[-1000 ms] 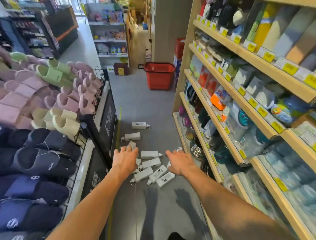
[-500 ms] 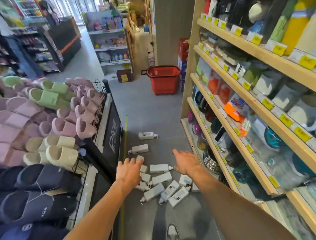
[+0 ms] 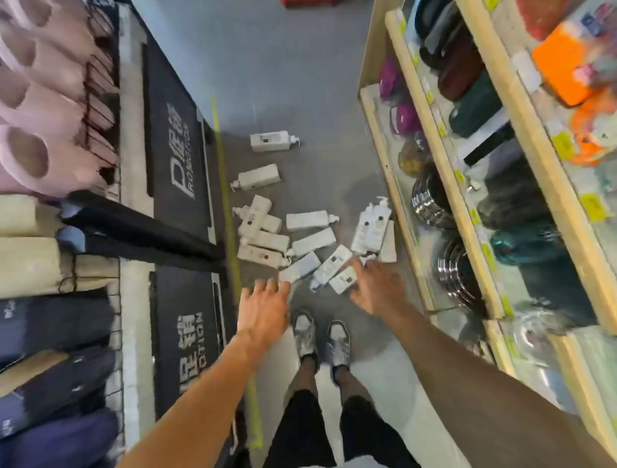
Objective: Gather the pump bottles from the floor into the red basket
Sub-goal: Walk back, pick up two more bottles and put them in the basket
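both hands were out, fingers spread and loose, nothing held. the pump bottles lay flat in a heap on the floor just ahead of the fingertips, with the red basket a sliver at the top edge, well apart. a slanted bottle ran from near-left to far-right, its near end just off the left hand. the right hand sat beside a labelled bottle; whether it touched, couldn't tell. each hand looked to have its own pick.
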